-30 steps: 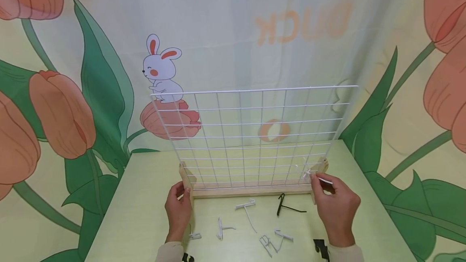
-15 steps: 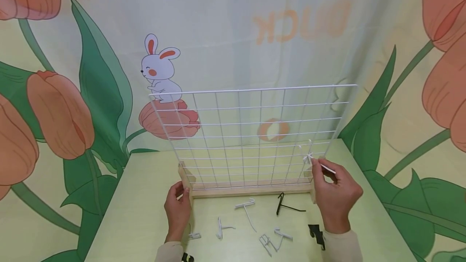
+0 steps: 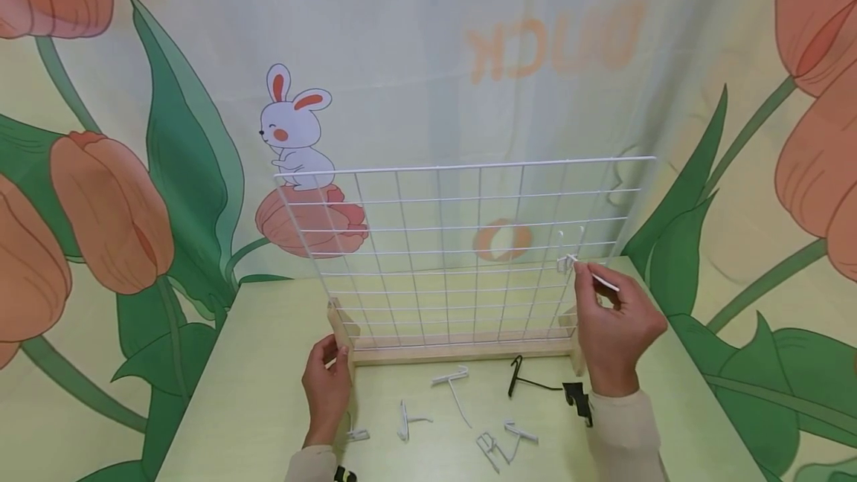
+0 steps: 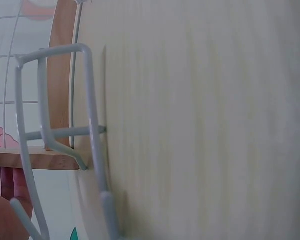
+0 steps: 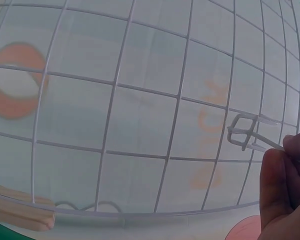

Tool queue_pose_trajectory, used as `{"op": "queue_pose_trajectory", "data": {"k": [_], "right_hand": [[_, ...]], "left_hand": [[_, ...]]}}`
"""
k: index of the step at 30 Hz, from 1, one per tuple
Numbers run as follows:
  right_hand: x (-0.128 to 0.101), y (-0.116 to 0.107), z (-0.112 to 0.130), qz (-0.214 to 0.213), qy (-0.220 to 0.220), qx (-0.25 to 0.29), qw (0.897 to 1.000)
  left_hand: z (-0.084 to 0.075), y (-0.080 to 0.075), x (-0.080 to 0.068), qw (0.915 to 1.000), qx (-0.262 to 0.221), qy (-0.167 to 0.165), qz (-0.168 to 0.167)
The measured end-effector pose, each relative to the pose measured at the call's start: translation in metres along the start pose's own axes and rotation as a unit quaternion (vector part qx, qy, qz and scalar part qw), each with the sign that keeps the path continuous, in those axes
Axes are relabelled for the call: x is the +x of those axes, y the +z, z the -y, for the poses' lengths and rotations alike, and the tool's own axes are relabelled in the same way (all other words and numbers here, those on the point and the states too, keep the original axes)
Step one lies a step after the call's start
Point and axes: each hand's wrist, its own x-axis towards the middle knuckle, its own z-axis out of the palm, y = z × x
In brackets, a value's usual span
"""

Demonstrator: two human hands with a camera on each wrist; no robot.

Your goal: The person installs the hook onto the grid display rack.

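A white wire grid panel [image 3: 439,167] stands upright in a wooden base [image 3: 462,355]. My right hand [image 3: 619,329] pinches the straight prong of a white wire hook [image 3: 569,262] between thumb and fingers. The hook's frame lies against the grid near its right side, two thin tips pointing up; the right wrist view shows the frame [image 5: 241,131] overlapping the wires. At the base's left end, my left hand [image 3: 326,393] holds the wooden foot [image 3: 343,322]. Its fingers [image 4: 20,187] show below the wood in the left wrist view.
On the table lie several white wire hooks, among them one in front of the base [image 3: 451,376] and one lower right [image 3: 521,432]. A black hook [image 3: 515,378] lies near the right foot. Another white hook [image 4: 92,100] looms close in the left wrist view. A printed curtain [image 3: 415,58] hangs behind.
My right hand has risen along the right side of the grid, carrying the white hook up with it. The left hand has stayed on the wooden foot.
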Motion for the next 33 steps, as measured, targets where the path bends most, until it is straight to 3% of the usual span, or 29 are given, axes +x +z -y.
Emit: {"op": "queue_pose_trajectory", "data": {"k": [13, 33], "right_hand": [[0.016, 0.014, -0.002, -0.023, -0.016, 0.012, 1.0], [0.012, 0.013, -0.005, -0.026, -0.047, -0.017, 0.998]], "left_hand": [[-0.002, 0.0, -0.002, 0.9999, 0.003, 0.016, -0.002], [-0.002, 0.0, -0.001, 0.9998, 0.013, 0.015, -0.005]]}}
